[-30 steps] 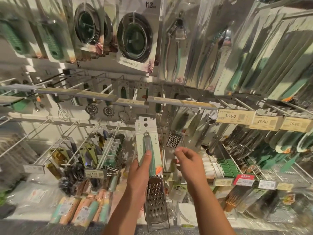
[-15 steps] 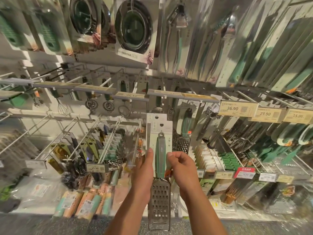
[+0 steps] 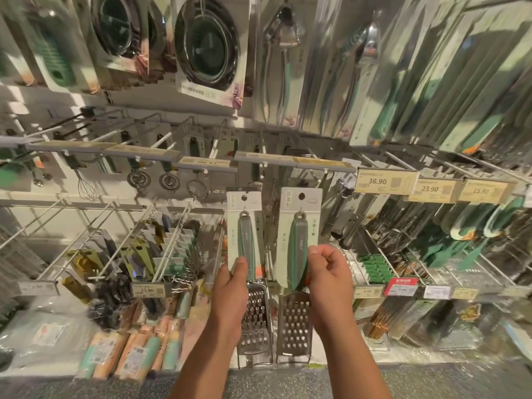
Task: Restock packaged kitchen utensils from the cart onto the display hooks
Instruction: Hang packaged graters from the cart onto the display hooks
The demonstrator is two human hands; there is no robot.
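Note:
Two packaged graters with green-grey handles on pale backing cards are held up side by side before the hook display. My left hand [image 3: 231, 280] grips the left grater [image 3: 247, 243] at the lower part of its handle, thumb on the card front. My right hand [image 3: 326, 272] pinches the right grater [image 3: 299, 243] at the handle's lower end. Both metal grating plates hang below my hands. The card tops with their hang holes sit just under the grey price rail [image 3: 293, 162]. The cart is out of view.
Display hooks [image 3: 172, 231] to the left carry packaged peelers and small tools. Price tags [image 3: 385, 182] reading 36.90, 23.90 and 15.90 line the right rail. Strainers and tongs hang above. Packaged utensils lie on the bottom shelf [image 3: 138, 352].
A second ago only my left hand held the graters, my right hand free. My right hand took hold, and the pair is now split, one grater in each hand, both raised.

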